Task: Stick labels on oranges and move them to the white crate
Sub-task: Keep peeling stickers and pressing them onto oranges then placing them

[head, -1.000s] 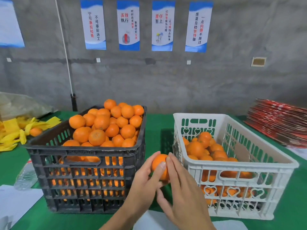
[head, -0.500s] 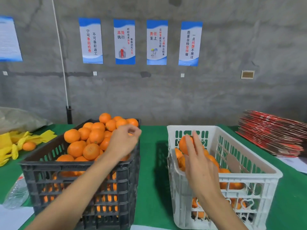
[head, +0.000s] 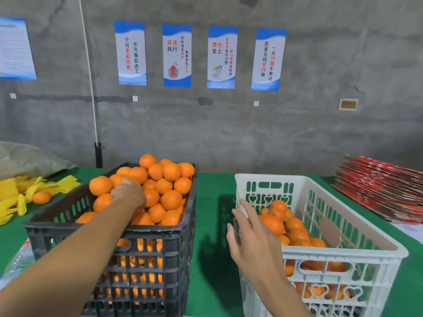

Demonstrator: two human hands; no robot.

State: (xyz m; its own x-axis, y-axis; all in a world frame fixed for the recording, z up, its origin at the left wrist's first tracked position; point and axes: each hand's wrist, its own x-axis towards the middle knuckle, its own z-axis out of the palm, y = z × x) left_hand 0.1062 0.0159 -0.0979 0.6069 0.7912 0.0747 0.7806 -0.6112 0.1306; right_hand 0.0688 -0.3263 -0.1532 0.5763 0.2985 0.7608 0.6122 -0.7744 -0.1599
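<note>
Nearest the camera, the right hand point(head: 254, 243) hovers with fingers spread and relaxed at the near left corner of the white crate point(head: 343, 252), holding nothing. Beyond it, the left hand point(head: 129, 193) curls down over the oranges point(head: 170, 172) heaped in the black crate point(head: 146, 255); whether it grips one cannot be told. Farther back, posters point(head: 222, 57) hang on the grey wall.

Left hand point(head: 129, 193) reaching over the black crate point(head: 146, 252), fingers curled down among its oranges; right hand point(head: 254, 239) right of it, fingers spread, empty.
</note>
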